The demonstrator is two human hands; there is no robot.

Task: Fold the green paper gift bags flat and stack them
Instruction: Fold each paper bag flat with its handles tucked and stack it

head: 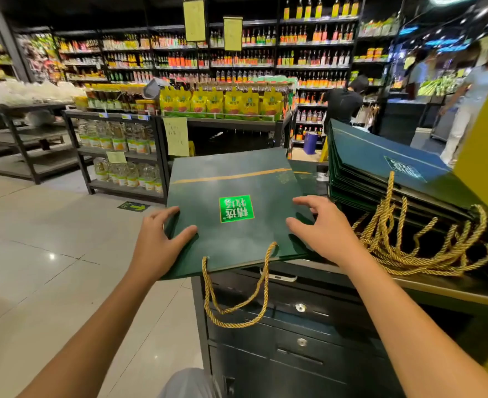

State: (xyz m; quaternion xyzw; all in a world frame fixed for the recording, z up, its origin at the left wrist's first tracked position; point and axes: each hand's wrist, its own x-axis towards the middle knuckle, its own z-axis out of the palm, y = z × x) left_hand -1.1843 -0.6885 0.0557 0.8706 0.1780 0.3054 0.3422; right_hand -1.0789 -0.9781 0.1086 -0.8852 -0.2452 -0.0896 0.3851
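- Head view: the left hand lies on the near left edge of a green paper bag, fingers straight and loose, thumb flat on the top face, gripping nothing.
- The right hand rests on the bag's right edge, its fingers spread and only lightly bent, likewise not clasping.
- Between the two sets of fingers the bag lies flat, with a bright green label. Its gold rope handle hangs below the fingers over the front of the table.
- Just right of the right fingers sits a stack of flat green bags, tilted, its tangle of gold cords spilling toward the wrist.
- The table is a black cabinet with keyholed drawers.
- Left of the left fingers is a pale glossy tiled floor.
- Beyond the fingers stand shop shelves of bottles and yellow packets, with a person in black bent at a shelf.
- A yellow pillar fills the far right.
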